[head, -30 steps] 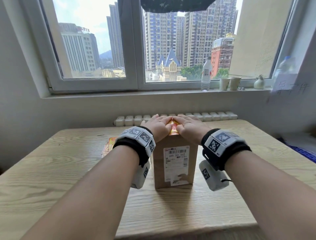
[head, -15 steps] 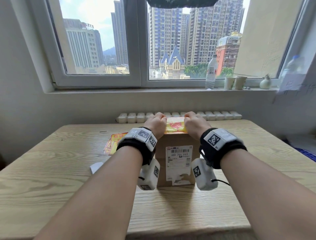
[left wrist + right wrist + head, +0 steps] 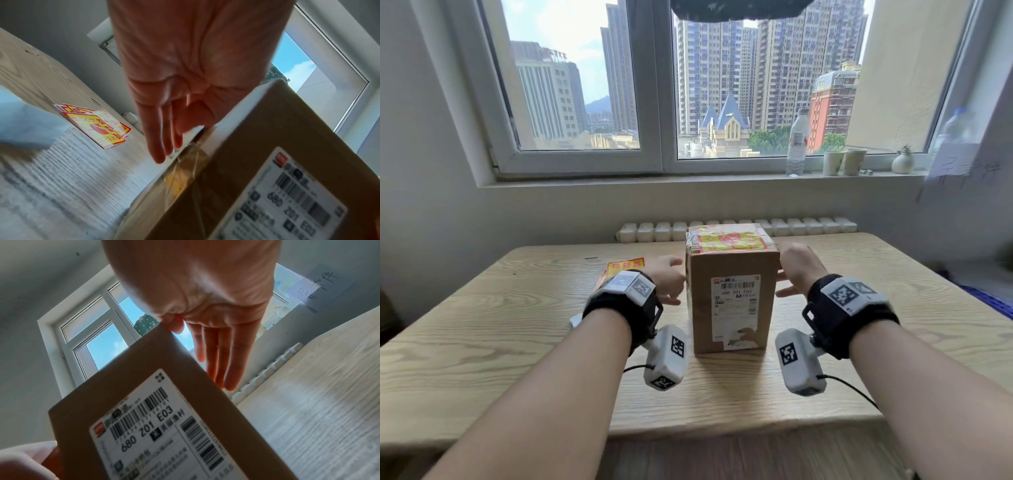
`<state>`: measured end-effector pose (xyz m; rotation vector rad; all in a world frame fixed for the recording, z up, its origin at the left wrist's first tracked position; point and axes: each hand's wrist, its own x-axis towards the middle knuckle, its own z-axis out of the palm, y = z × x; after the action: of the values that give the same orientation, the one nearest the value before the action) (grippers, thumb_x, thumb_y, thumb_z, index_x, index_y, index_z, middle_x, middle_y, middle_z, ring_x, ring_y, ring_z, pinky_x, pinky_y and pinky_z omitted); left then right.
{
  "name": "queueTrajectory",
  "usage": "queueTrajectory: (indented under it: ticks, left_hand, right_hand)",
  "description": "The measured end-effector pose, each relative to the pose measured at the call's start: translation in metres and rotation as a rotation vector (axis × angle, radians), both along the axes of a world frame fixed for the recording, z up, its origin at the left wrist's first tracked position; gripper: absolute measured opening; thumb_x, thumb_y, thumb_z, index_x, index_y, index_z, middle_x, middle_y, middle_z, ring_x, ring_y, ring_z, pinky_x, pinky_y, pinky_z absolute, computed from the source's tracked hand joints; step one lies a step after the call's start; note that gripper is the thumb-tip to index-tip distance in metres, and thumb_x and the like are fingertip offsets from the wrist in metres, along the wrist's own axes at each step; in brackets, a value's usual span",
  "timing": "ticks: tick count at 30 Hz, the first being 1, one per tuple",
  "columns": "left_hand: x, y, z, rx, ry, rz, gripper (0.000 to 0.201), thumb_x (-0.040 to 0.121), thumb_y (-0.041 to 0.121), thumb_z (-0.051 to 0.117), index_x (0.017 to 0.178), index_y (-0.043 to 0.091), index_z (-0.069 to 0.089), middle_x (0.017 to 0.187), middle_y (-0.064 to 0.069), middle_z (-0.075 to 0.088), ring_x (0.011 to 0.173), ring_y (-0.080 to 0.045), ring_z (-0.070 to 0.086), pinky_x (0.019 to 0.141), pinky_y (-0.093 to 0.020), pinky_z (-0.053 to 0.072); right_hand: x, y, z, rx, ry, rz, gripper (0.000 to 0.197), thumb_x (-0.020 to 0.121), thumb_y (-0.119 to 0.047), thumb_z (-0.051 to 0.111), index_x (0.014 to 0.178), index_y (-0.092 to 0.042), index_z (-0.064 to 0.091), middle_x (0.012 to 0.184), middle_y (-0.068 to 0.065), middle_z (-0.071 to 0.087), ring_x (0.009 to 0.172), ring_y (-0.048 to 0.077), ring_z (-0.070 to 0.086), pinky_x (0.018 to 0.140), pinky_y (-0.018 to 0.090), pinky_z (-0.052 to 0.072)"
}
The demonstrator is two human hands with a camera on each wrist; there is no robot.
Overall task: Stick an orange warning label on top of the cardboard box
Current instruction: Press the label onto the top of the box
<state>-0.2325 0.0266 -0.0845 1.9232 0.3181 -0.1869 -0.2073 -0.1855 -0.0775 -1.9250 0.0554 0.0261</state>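
Centrally on the wooden counter [image 3: 482, 342] stands one cardboard box [image 3: 702, 301], upright, brown, sealed with clear tape along its upper edges. Front face: a white shipping label [image 3: 736, 310] with barcode and printed digits, its lower edge torn. Top face: an orange warning label [image 3: 729, 239], yellow and red in print, lying flat across the top and covering most of it. Left hand [image 3: 666, 279]: just beside the left wall of the box, fingers [image 3: 158, 129] straight and relaxed, holding nothing; whether the fingertips touch the cardboard cannot be told from the left wrist view. Right hand [image 3: 796, 267]: just beside the right wall of the box, fingers [image 3: 224, 356] straight and close together, palm turned toward the box, holding nothing; contact likewise unclear. Both wrists carry black bands with white marker-tagged camera units. Further items: a small stack of spare labels [image 3: 625, 266] of the same yellow and red print, lying flat on the counter to the left of the box, partly hidden behind the left wrist in the head view; a white radiator [image 3: 654, 231] along the far edge of the counter; a window [image 3: 650, 85] above it; on the sill, a clear plastic bottle [image 3: 797, 144], two pale cups [image 3: 844, 161] and a small round vase [image 3: 903, 161] with a sprig.
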Motion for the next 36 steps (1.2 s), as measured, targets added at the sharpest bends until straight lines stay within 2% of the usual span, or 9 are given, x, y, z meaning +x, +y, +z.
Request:
queueTrajectory:
  ticks: [2, 5, 11, 16, 20, 23, 28, 34, 36]
  left_hand:
    - [-0.003, -0.005, -0.002, 0.062, 0.022, -0.105, 0.073, 0.077, -0.018, 0.051, 0.140, 0.020, 0.045, 0.108, -0.013, 0.065, 0.100, -0.023, 0.061, 0.094, -0.043, 0.052]
    - [-0.003, -0.012, 0.003, 0.101, -0.030, -0.115, 0.056, 0.076, -0.005, 0.069, 0.125, 0.016, 0.052, 0.127, -0.011, 0.064, 0.120, -0.028, 0.058, 0.102, -0.046, 0.047]
    - [0.020, -0.009, 0.021, 0.064, -0.139, -0.142, 0.060, 0.074, 0.000, 0.075, 0.130, 0.007, 0.054, 0.128, -0.013, 0.064, 0.117, -0.029, 0.062, 0.101, -0.042, 0.049]
    - [0.057, -0.003, 0.025, 0.046, -0.181, -0.128, 0.066, 0.070, 0.005, 0.078, 0.129, 0.014, 0.053, 0.123, -0.011, 0.067, 0.112, -0.029, 0.065, 0.098, -0.048, 0.051]
    - [0.094, 0.002, 0.021, 0.033, -0.218, -0.097, 0.069, 0.069, 0.009, 0.079, 0.131, 0.014, 0.051, 0.122, -0.008, 0.067, 0.111, -0.027, 0.066, 0.096, -0.043, 0.053]
    - [0.127, 0.006, 0.013, 0.035, -0.249, -0.073, 0.073, 0.062, 0.016, 0.080, 0.130, 0.015, 0.053, 0.122, -0.010, 0.068, 0.110, -0.026, 0.066, 0.097, -0.043, 0.052]
    - [0.174, 0.008, -0.004, 0.064, -0.297, -0.007, 0.059, 0.075, 0.013, 0.076, 0.130, 0.014, 0.056, 0.123, -0.009, 0.067, 0.111, -0.024, 0.065, 0.096, -0.039, 0.053]
    - [0.203, 0.007, -0.026, 0.112, -0.362, 0.026, 0.054, 0.082, 0.016, 0.070, 0.133, 0.015, 0.053, 0.128, -0.006, 0.062, 0.115, -0.019, 0.058, 0.079, -0.025, 0.051]
    - [0.207, 0.007, -0.030, 0.116, -0.384, 0.024, 0.050, 0.083, 0.016, 0.069, 0.130, 0.017, 0.054, 0.127, -0.005, 0.063, 0.108, -0.016, 0.058, 0.083, -0.028, 0.051]
  right_hand:
    - [-0.001, 0.001, -0.003, 0.050, 0.020, -0.020, 0.042, 0.089, -0.012, 0.028, 0.104, -0.001, 0.065, 0.105, 0.016, 0.070, 0.087, 0.030, 0.066, 0.068, 0.041, 0.059]
    - [0.000, 0.003, 0.000, 0.107, 0.033, -0.028, 0.040, 0.087, -0.005, 0.028, 0.097, 0.002, 0.066, 0.102, 0.019, 0.069, 0.080, 0.032, 0.064, 0.067, 0.039, 0.057]
    - [0.019, 0.007, 0.016, 0.180, -0.003, -0.055, 0.036, 0.093, -0.014, 0.027, 0.088, -0.004, 0.061, 0.095, 0.018, 0.065, 0.068, 0.027, 0.062, 0.067, 0.038, 0.055]
    - [0.055, 0.012, 0.025, 0.186, -0.030, -0.033, 0.040, 0.095, -0.010, 0.024, 0.113, 0.005, 0.056, 0.100, 0.022, 0.060, 0.066, 0.025, 0.058, 0.059, 0.033, 0.051]
    - [0.088, 0.018, 0.021, 0.215, -0.066, -0.038, 0.044, 0.087, -0.012, 0.026, 0.113, 0.006, 0.056, 0.116, 0.028, 0.065, 0.084, 0.031, 0.064, 0.075, 0.044, 0.057]
    - [0.118, 0.023, 0.015, 0.193, -0.089, -0.051, 0.027, 0.084, -0.016, 0.029, 0.088, -0.011, 0.056, 0.115, 0.023, 0.065, 0.103, 0.037, 0.066, 0.087, 0.054, 0.056]
    - [0.178, 0.025, -0.013, 0.154, -0.140, -0.045, 0.026, 0.072, -0.034, 0.037, 0.085, -0.024, 0.057, 0.109, 0.011, 0.069, 0.107, 0.030, 0.064, 0.097, 0.052, 0.050]
    - [0.180, 0.041, -0.018, 0.097, -0.167, -0.045, 0.033, 0.093, -0.027, 0.046, 0.122, -0.012, 0.054, 0.111, 0.003, 0.065, 0.105, 0.022, 0.062, 0.095, 0.040, 0.051]
    - [0.185, 0.040, -0.026, 0.070, -0.206, -0.060, 0.031, 0.096, -0.024, 0.048, 0.124, -0.011, 0.053, 0.112, 0.004, 0.065, 0.105, 0.020, 0.062, 0.094, 0.038, 0.051]
